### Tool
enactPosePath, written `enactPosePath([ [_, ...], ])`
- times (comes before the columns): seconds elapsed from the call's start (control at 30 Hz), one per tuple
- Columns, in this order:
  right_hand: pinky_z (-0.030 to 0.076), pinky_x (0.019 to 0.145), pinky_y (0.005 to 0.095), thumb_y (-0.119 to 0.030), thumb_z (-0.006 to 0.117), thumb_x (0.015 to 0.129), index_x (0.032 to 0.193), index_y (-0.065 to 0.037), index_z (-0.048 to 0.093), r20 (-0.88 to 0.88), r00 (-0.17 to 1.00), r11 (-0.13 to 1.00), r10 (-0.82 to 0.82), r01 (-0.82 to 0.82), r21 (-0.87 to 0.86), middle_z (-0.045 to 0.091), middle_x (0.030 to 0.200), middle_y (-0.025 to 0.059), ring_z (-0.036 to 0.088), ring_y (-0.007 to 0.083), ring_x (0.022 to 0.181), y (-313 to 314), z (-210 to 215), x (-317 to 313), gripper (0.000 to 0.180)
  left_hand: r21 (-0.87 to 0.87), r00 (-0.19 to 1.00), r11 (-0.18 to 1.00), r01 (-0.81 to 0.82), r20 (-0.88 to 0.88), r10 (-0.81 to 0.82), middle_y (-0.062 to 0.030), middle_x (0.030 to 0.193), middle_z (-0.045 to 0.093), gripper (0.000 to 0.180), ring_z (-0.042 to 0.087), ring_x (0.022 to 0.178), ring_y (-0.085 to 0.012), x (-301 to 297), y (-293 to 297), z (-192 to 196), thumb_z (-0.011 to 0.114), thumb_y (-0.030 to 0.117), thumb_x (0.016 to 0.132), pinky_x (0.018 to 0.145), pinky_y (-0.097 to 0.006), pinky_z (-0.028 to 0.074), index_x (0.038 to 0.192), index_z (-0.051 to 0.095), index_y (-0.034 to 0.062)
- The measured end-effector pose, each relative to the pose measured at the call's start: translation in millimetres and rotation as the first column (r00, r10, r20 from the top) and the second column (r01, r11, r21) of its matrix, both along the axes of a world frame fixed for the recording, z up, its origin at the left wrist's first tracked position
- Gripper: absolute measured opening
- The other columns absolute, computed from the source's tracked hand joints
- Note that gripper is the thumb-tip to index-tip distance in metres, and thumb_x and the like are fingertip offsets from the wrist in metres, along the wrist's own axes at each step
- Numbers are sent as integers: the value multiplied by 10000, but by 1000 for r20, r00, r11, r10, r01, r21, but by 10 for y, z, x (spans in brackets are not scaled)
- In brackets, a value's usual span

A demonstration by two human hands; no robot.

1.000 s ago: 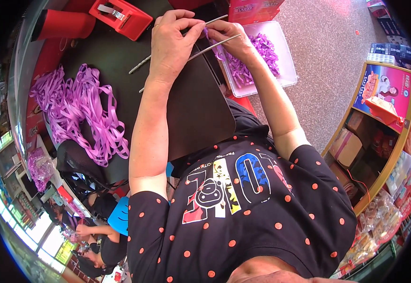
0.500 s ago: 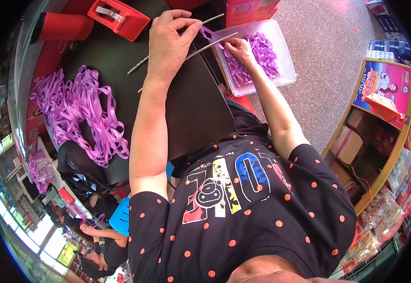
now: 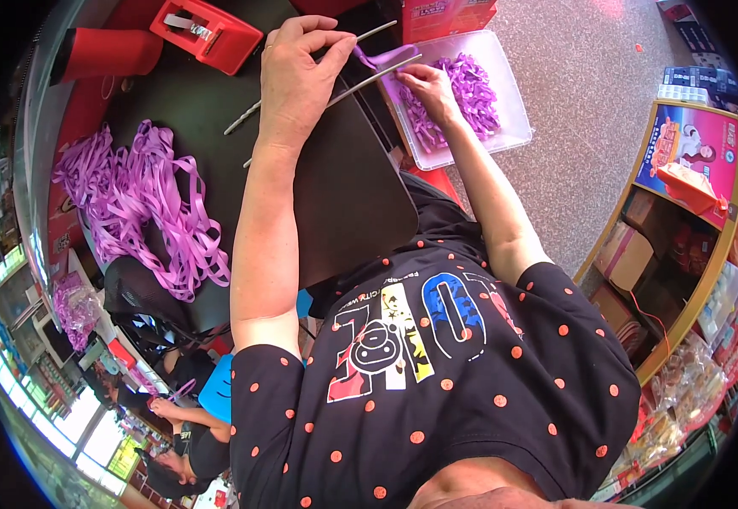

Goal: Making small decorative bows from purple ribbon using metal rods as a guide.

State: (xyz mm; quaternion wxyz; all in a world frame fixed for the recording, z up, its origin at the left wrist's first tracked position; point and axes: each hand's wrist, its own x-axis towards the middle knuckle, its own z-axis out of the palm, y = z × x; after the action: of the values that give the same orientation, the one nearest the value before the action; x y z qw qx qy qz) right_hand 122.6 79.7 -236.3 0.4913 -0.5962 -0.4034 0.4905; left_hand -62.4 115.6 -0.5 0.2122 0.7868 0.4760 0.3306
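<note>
Two thin pale metal rods lie side by side, the upper rod (image 3: 377,32) and the lower rod (image 3: 375,78), slanting past the table's right edge. My left hand (image 3: 299,81) is over them, thumb and forefinger pinching a purple ribbon (image 3: 383,59). That ribbon bows loosely between the rods toward the lower rod's tip. Just below this tip, my right hand (image 3: 435,92) has thumb and fingertips pressed together; whether ribbon is between them cannot be made out. Beneath it stands a clear plastic bin (image 3: 517,114) holding many short purple ribbon pieces (image 3: 473,89).
A big tangle of purple ribbon (image 3: 148,204) covers the left of the black table (image 3: 343,182). Behind are a red tape dispenser (image 3: 216,42) and a red cylinder (image 3: 113,53). A shelf cabinet (image 3: 640,246) stands at right; a person (image 3: 199,433) sits at lower left.
The ribbon between my hands was straighter and now curves slackly. My right hand has shifted slightly left, closer to the lower rod's tip. The left hand keeps its pinch.
</note>
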Motion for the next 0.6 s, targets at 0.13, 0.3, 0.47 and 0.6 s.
enactPosePath([
  [0.13,472,648,237,-208,666,830,989,2,702,-304,953,990,-16,-27,-137,689,805,47,610,97,699,100,7,45,266,14,1000,1000,10,2,-10,-16,1020,629,155,527,995,-222,3,4,-2,704,217,796,882,-340,417,863,741,82],
  [0.3,509,701,303,-227,664,781,948,-64,725,258,966,972,30,33,-234,698,752,102,664,178,718,4,-200,2,241,-4,1000,1000,8,-1,-8,-16,1015,628,150,524,990,-221,2,9,0,708,211,793,881,-336,415,866,742,85],
  [0.47,524,760,327,-163,646,761,937,-64,714,324,945,992,-46,83,-100,702,822,130,690,235,795,-174,-353,-68,213,-44,999,999,10,-33,-12,-18,1069,622,184,528,1055,-188,15,-27,54,696,235,830,913,-306,405,909,729,72],
  [0.6,523,755,329,-185,680,765,940,-73,716,343,935,984,87,-27,-175,702,862,135,689,223,796,-251,-426,-20,212,-57,999,998,9,-37,-11,-17,1068,622,185,527,1054,-188,31,-49,90,695,238,832,914,-304,404,908,729,73],
])
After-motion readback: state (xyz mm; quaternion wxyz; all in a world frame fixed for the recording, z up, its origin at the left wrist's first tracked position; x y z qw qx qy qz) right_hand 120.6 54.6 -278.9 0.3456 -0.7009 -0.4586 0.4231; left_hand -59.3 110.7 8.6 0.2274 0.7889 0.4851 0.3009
